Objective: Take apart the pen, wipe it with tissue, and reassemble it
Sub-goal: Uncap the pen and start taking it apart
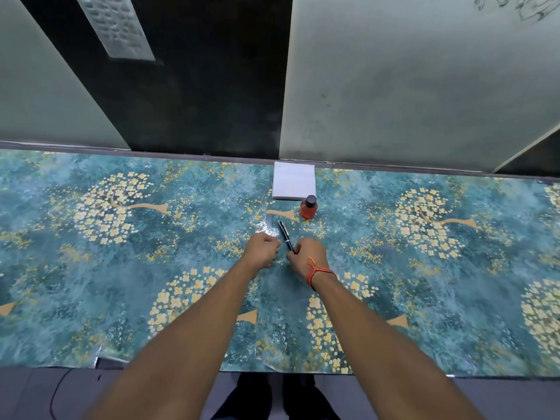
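Observation:
A black pen (285, 234) with thin silver rings lies slanted on the table, in one piece. My right hand (307, 254) pinches its near end with thumb and fingers; an orange thread is tied at that wrist. Just left of the pen, my left hand (263, 249) rests on the table with its fingers curled and nothing visible in it, apart from the pen. A stack of white tissue (293, 180) lies at the table's far edge, beyond the pen.
A small bottle of orange-red liquid with a dark cap (308, 207) stands between the tissue and the pen. The table (121, 268) wears a teal cloth with yellow flower trees. Pale wall panels rise behind it. The near edge runs above my feet.

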